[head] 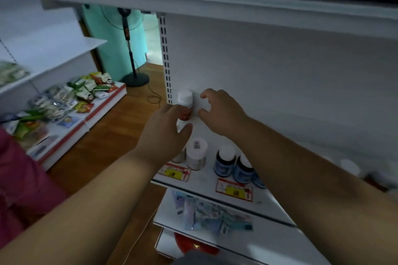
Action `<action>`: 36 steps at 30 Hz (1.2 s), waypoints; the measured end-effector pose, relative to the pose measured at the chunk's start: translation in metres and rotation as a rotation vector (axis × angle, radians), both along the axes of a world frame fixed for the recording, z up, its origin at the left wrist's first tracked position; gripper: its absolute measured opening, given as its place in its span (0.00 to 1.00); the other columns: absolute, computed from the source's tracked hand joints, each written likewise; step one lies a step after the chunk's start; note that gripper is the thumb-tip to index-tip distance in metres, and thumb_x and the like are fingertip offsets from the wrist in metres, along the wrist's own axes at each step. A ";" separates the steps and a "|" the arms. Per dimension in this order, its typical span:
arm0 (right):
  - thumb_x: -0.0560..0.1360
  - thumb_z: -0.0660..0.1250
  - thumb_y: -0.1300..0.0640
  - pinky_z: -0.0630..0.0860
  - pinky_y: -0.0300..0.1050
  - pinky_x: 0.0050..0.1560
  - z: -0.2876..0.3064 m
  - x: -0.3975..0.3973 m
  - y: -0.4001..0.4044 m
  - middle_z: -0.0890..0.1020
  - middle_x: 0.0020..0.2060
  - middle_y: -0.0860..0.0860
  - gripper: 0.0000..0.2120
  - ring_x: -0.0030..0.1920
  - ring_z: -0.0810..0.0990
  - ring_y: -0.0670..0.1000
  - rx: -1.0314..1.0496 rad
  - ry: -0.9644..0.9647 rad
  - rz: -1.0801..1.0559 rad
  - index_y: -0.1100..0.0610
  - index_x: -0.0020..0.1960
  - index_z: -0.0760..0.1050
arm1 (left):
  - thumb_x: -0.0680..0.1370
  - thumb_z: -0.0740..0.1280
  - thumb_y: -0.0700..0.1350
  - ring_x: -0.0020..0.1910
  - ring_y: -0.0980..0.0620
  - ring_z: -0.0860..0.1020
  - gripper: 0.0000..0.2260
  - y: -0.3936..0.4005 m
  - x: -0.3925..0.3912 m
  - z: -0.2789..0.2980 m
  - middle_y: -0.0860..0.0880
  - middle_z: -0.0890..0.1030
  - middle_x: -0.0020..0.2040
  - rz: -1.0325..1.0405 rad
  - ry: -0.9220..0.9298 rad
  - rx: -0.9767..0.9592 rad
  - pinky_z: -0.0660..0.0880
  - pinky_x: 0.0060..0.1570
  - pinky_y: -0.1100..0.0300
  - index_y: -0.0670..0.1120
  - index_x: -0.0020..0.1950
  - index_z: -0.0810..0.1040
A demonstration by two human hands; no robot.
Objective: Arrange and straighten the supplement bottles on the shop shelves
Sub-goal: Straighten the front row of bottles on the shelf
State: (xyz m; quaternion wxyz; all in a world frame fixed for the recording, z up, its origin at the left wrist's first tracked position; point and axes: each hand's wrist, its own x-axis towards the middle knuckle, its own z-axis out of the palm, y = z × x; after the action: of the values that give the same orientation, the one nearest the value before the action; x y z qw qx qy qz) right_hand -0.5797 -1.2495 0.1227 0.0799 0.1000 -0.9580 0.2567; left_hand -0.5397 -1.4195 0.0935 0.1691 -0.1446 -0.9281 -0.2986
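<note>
My left hand [167, 127] grips a white-capped, red-labelled plastic bottle [185, 105] at the back-left corner of the white metal shelf [204, 180]; right hand [221, 112] just beside it, fingers spread, empty. Two blue-labelled dark bottles [233, 166] stand nr the front edge.

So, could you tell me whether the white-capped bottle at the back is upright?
Upright: the bottle has its white cap on top, held by the left hand.
</note>
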 end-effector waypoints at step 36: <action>0.75 0.65 0.42 0.70 0.26 0.37 0.052 0.072 0.026 0.79 0.41 0.41 0.10 0.41 0.76 0.37 -0.395 0.278 -0.187 0.49 0.46 0.75 | 0.77 0.64 0.57 0.52 0.64 0.74 0.15 0.034 0.027 0.021 0.60 0.78 0.54 -0.389 -0.231 0.299 0.69 0.49 0.73 0.58 0.63 0.72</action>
State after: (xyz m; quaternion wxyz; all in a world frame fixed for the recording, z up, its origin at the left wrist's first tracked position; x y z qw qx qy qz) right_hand -0.5076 -1.2230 0.1744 0.2520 0.0276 -0.8742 0.4141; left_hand -0.5128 -1.3852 0.1149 0.0212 -0.2586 -0.8417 -0.4735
